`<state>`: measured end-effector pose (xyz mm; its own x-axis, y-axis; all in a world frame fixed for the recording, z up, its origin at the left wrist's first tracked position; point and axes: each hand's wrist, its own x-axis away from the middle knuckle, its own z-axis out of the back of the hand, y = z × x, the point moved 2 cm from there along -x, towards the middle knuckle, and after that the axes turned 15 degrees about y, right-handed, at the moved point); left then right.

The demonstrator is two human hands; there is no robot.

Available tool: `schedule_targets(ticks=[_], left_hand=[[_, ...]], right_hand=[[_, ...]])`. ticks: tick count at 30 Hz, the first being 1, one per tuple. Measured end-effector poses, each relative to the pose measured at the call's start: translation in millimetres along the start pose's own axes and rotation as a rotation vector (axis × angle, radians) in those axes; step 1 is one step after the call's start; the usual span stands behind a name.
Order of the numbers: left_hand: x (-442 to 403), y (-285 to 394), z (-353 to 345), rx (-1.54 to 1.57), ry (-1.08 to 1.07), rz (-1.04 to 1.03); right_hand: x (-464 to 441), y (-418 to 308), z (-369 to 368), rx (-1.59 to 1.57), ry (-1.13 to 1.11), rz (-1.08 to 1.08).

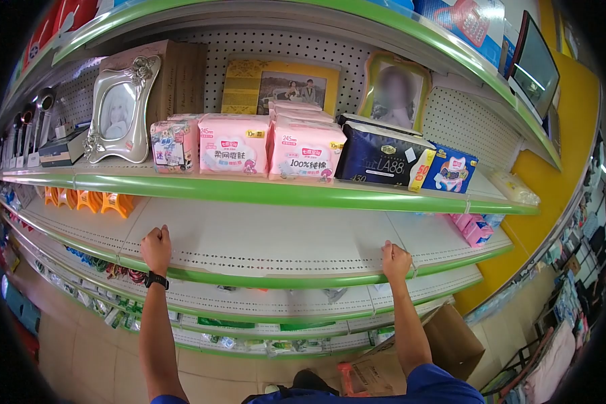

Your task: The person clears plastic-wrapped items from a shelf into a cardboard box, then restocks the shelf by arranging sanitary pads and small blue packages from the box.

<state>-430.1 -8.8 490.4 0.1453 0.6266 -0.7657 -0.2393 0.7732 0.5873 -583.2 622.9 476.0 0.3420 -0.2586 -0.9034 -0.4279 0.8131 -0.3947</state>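
My left hand (157, 250), with a dark watch (156, 279) on its wrist, is closed in a fist at the front of the white second shelf (269, 236). Farther right, my right hand (396, 262) is also a fist over the same shelf; neither shows anything held. On the shelf above stand pink sanitary pad packs (233, 145), a second pink pack (306, 149), a black pack (384, 155) and a blue pack (450, 168). Smaller pink packs (475, 229) lie at the second shelf's right end.
A silver picture frame (121, 111) stands left of the packs, with metal ladles (44, 108) farther left. Orange items (91, 200) sit at the second shelf's left. A green-edged shelf (303, 192) overhangs my hands. An open cardboard box (454, 343) is on the floor at right.
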Motion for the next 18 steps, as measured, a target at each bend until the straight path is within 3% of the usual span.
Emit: schedule_targets(ticks=[18], left_hand=[[0.9, -1.5, -1.0, 0.037, -0.020, -0.013]], right_hand=[[0.1, 5.6, 2.5, 0.141, -0.142, 0.027]])
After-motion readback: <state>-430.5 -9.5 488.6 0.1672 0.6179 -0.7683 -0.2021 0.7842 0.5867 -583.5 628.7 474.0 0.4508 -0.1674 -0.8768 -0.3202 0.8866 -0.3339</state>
